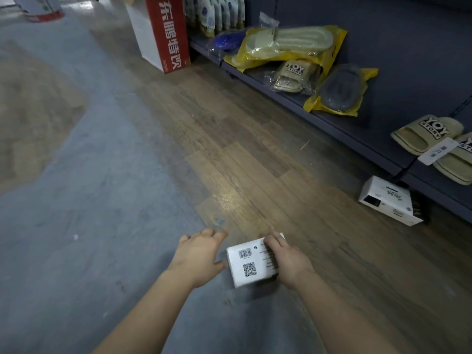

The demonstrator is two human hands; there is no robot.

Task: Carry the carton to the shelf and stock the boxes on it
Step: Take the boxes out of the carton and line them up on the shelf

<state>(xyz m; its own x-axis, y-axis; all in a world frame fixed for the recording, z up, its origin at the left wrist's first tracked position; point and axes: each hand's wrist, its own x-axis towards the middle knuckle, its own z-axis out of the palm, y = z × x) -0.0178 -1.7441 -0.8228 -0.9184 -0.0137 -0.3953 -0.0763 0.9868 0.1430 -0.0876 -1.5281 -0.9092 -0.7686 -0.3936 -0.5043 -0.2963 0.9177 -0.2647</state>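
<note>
Evidently bound for the shelf, well apart from it, the box sits clamped in the right hand, fingers curled over it; the left hand hovers beside, fingers loosely apart, likely ready to steady it.

Floor left and ahead: open, I can pass freely. Right: low shelf, far part crowded by bagged slippers, near part by loose slippers; bare stretch between them. White box on floor against shelf base. Red-and-white carton stands at shelf's far end. Labelled box in right hand fills the near foreground.
</note>
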